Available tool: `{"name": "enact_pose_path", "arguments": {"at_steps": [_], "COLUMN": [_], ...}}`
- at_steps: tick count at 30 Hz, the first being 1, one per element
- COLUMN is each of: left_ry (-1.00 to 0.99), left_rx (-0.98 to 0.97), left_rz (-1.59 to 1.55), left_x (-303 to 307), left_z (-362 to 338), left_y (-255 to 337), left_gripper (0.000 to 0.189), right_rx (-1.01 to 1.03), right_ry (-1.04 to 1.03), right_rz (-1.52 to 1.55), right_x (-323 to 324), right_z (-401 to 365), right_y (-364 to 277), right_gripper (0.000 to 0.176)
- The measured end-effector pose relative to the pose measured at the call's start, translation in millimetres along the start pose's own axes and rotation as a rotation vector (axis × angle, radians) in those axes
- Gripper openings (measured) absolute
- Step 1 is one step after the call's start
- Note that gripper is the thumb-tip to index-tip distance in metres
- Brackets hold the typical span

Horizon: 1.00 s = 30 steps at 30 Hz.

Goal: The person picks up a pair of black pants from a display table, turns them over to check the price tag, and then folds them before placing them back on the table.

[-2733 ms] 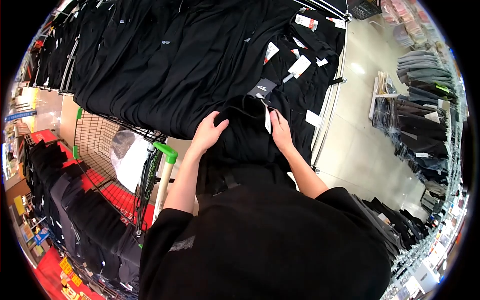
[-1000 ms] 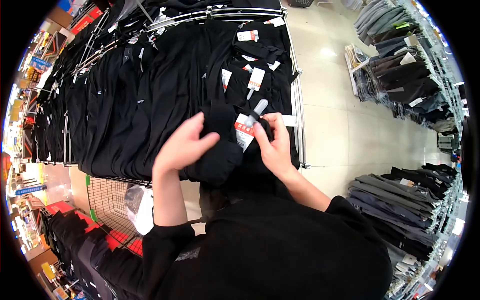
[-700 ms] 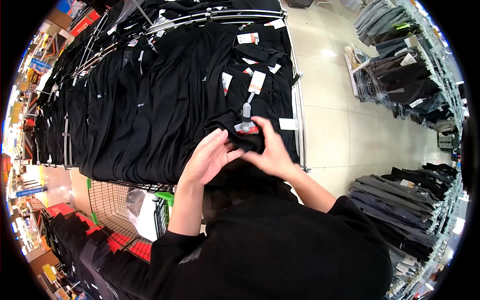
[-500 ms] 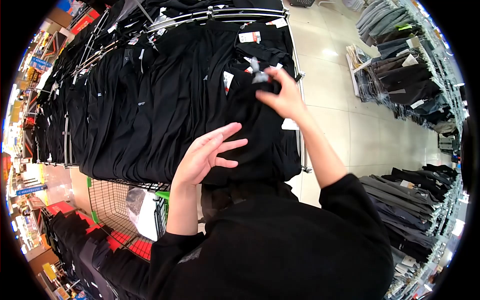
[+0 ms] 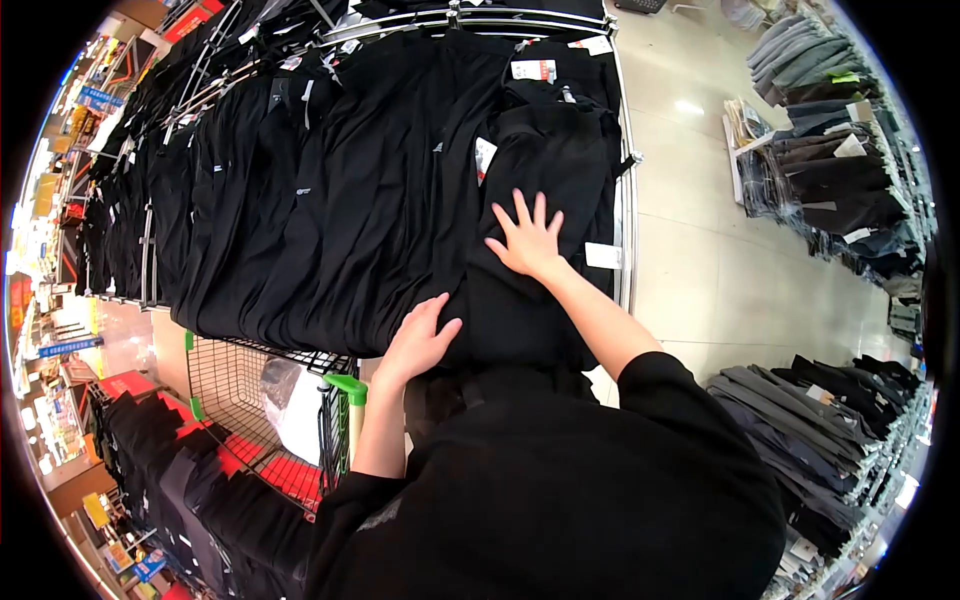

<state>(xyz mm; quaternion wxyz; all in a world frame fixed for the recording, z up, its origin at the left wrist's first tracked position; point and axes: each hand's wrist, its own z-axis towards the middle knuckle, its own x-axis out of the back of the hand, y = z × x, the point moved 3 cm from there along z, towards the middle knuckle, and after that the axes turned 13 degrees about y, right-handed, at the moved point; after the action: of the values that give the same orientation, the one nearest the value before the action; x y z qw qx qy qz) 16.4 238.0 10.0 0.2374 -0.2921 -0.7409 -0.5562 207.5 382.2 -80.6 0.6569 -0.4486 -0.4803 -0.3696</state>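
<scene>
A pair of black trousers (image 5: 550, 150) lies on top of the right end of a long row of black trousers (image 5: 350, 200) on a metal rack. My right hand (image 5: 530, 242) rests on them, palm down with its fingers spread, holding nothing. At the lower edge of the row, my left hand (image 5: 416, 345) is at the black cloth, thumb apart from the fingers and nothing in its grasp. Just left of the top pair's waist sits a white and red tag (image 5: 485, 160). Another price tag (image 5: 534, 70) lies above the waistband.
A metal rail (image 5: 625, 200) bounds the rack on the right, with a white card (image 5: 603, 256) beside it. To the lower left stands a shopping cart (image 5: 260, 370) with a green handle end (image 5: 347, 388). Folded trousers (image 5: 800, 400) hang along the right wall beyond the tiled floor (image 5: 690, 230).
My right hand has come down from the waistband, away from a blurred grey item, and now lies flat on the trousers. My left hand has lowered towards the cloth. The view has shifted slightly.
</scene>
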Motion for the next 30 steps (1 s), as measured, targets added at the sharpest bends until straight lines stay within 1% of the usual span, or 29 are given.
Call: {"name": "enact_pose_path", "arguments": {"at_steps": [1, 2, 4, 7, 9, 10, 12, 13, 14, 16, 19, 20, 22, 23, 24, 26, 27, 29, 30], "left_ry": [-0.013, -0.027, -0.065, -0.115, -0.189, -0.195, -0.180, -0.143, -0.148, -0.201, -0.222, -0.242, -0.207, -0.099, 0.010, 0.119, 0.146, 0.222, 0.254], "left_rx": [0.004, 0.006, 0.029, -0.014, -0.059, -0.063, -0.043, -0.071, -0.082, -0.057, -0.160, -0.194, -0.217, -0.239, -0.257, -0.219, -0.204, -0.197, -0.187], "left_rz": [0.049, 0.098, 0.126, 0.194, 0.353, 0.354, 0.223, 0.205, 0.197, 0.284, 0.356, 0.388, 0.367, 0.364, 0.358, 0.267, 0.179, 0.117, 0.101], "left_x": [-3.1, -5.6, -7.2, -14.9, -15.9, -14.5, -10.0, -5.9, -3.3, 2.5, 3.2, 3.6, -3.0, -8.5, -14.4, -18.4, -20.5, -26.8, -28.4], "left_z": [-1.2, -2.3, -4.1, -5.5, -6.1, -4.0, 1.8, 5.7, 9.9, 23.8, 49.3, 60.1, 88.9, 103.8, 118.0, 146.0, 158.7, 176.5, 183.6], "left_y": [-0.7, -0.2, 5.9, 4.6, 5.6, 3.9, -0.8, -0.5, -0.5, -1.3, -6.0, -6.3, -12.7, -17.3, -21.9, -24.1, -26.3, -32.5, -34.2], "left_gripper": [0.057, 0.059, 0.061, 0.062, 0.059, 0.059, 0.059, 0.058, 0.058, 0.057, 0.056, 0.057, 0.060, 0.061, 0.062, 0.063, 0.063, 0.064, 0.064], "right_rx": [0.041, 0.106, 0.102, 0.114, 0.102, 0.089, 0.067, 0.066, 0.065, 0.053, -0.071, -0.106, -0.171, -0.187, -0.222, -0.199, -0.222, -0.277, -0.291], "right_ry": [-0.002, 0.029, 0.028, 0.004, -0.013, -0.033, -0.056, -0.048, -0.037, -0.040, -0.242, -0.241, -0.123, 0.012, 0.122, 0.222, 0.231, 0.234, 0.212], "right_rz": [-0.045, -0.068, -0.047, -0.029, -0.030, -0.040, -0.054, -0.069, -0.087, -0.115, -0.060, -0.005, 0.070, 0.100, 0.217, 0.380, 0.409, 0.461, 0.408], "right_x": [-23.7, -29.7, -34.6, -40.2, -41.0, -42.4, -44.9, -45.6, -44.6, -39.7, -25.8, -14.8, -3.1, 6.2, 15.3, 23.7, 25.5, 26.1, 25.2], "right_z": [-12.6, -19.6, -19.9, -14.0, -11.0, -9.9, -8.8, -9.0, -9.7, -11.3, -12.5, -13.3, -20.7, -27.3, -35.3, -54.6, -66.4, -90.4, -101.0], "right_y": [13.8, 21.7, 23.2, 28.0, 27.2, 26.7, 22.4, 21.2, 20.9, 14.5, -1.5, -8.9, -21.3, -31.8, -41.5, -58.7, -68.1, -85.4, -92.4], "right_gripper": [0.070, 0.071, 0.071, 0.072, 0.072, 0.071, 0.071, 0.071, 0.071, 0.072, 0.077, 0.069, 0.056, 0.043, 0.034, 0.023, 0.020, 0.017, 0.017]}}
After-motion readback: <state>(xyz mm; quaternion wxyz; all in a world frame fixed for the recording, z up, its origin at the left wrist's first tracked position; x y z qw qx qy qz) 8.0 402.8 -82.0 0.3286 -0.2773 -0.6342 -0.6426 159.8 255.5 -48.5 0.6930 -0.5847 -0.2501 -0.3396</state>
